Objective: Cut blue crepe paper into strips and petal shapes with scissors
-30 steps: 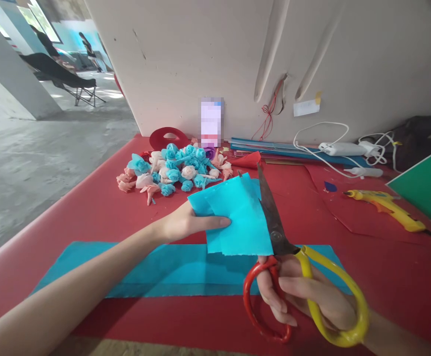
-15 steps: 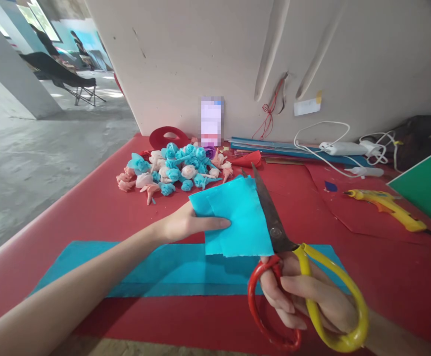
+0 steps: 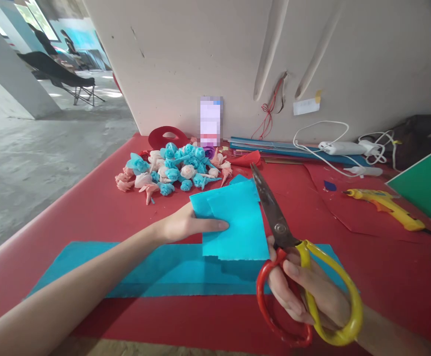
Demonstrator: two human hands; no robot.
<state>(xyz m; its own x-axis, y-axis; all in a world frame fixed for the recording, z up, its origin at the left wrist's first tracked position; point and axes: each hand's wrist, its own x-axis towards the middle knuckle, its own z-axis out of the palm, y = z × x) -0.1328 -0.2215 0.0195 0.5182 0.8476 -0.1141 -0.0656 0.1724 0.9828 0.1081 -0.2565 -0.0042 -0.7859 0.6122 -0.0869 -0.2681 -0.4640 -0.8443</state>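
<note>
My left hand (image 3: 185, 223) pinches a folded piece of blue crepe paper (image 3: 237, 225), thumb on top and the other fingers hidden behind it. In my right hand (image 3: 300, 282) are scissors (image 3: 278, 225) with one red and one yellow handle loop. Their dark blades point up and away, close along the right edge of the folded paper; the blades look nearly closed. Beneath both hands a long strip of blue crepe paper (image 3: 144, 272) lies flat on the red table cover (image 3: 89, 202).
Blue, pink and white paper roses (image 3: 172, 173) are heaped at the back left. A phone (image 3: 210, 121) leans on the wall behind them. To the right lie a yellow glue gun (image 3: 386, 207), a white power strip (image 3: 341, 148) with cables, and a green board (image 3: 426, 190).
The scissors have shifted slightly right and down, off the paper's right edge, and their handle loops have drawn closer together. The left hand still holds the folded paper, barely moved.
</note>
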